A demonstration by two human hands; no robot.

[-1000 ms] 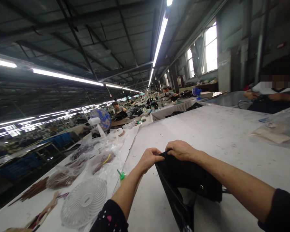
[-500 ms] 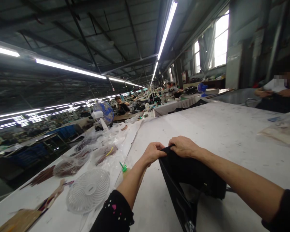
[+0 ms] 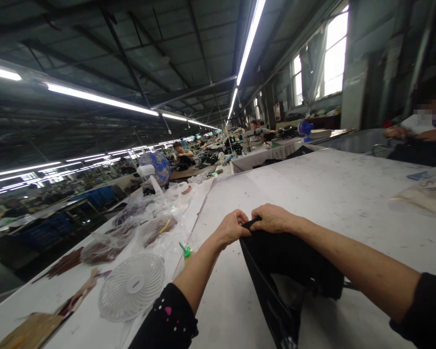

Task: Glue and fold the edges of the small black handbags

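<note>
A black fabric piece (image 3: 290,257), perhaps a bag part, stands up off the white table (image 3: 218,300) in a bent loop. Its top edge is pinched by my left hand (image 3: 233,227), thumb and fingers closed on it. Close beside, my right hand (image 3: 272,218) grips the same edge with fingers curled over it. A small gap separates the two hands. The lower part of the piece hangs toward me, with a shiny strip near the bottom; its exact kind I cannot make out.
Left of my forearm are a white fan (image 3: 132,287), a green-tipped bottle (image 3: 186,253) and plastic bags (image 3: 111,240) with brown strips. A blue fan (image 3: 156,169) stands behind them. At the right, a clear bag (image 3: 430,191) lies near a seated person (image 3: 421,131).
Both hands keep hold of the black fabric's top edge and have shifted very slightly up and to the left. The view has tilted a little.
</note>
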